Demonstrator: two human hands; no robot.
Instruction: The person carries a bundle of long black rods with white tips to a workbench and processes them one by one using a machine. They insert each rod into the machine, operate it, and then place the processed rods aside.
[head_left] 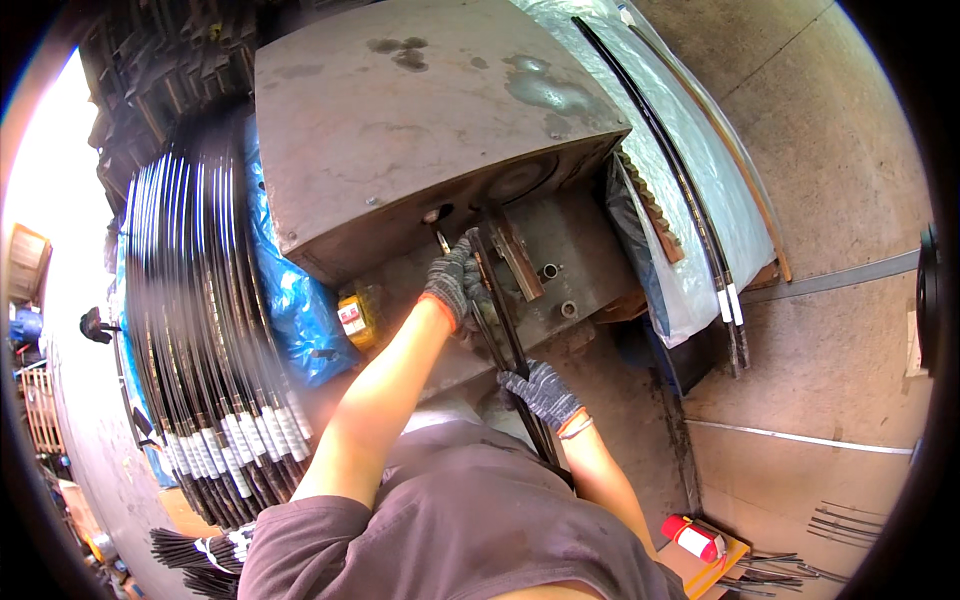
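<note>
Two long black rods (505, 312) slant from the front of a grey metal box machine (430, 110) down toward my body. My left hand (455, 280), in a grey knit glove with an orange cuff, is closed around the upper part of a rod, just below a round hole (437, 214) in the machine's front. A shiny tip (443, 241) shows between that hand and the hole. My right hand (545, 394), also gloved in grey, grips the black rods lower down, near my waist. Beside the rods, a metal guide block (514, 255) stands on the machine's ledge.
At left, many white-banded black rods (200, 330) lie over blue plastic sheeting (295, 300). A yellow box (355, 318) sits beside the machine. Two black rods (665, 140) rest on clear plastic sheeting (720, 190) at right. A red cylinder (693, 538) lies at lower right.
</note>
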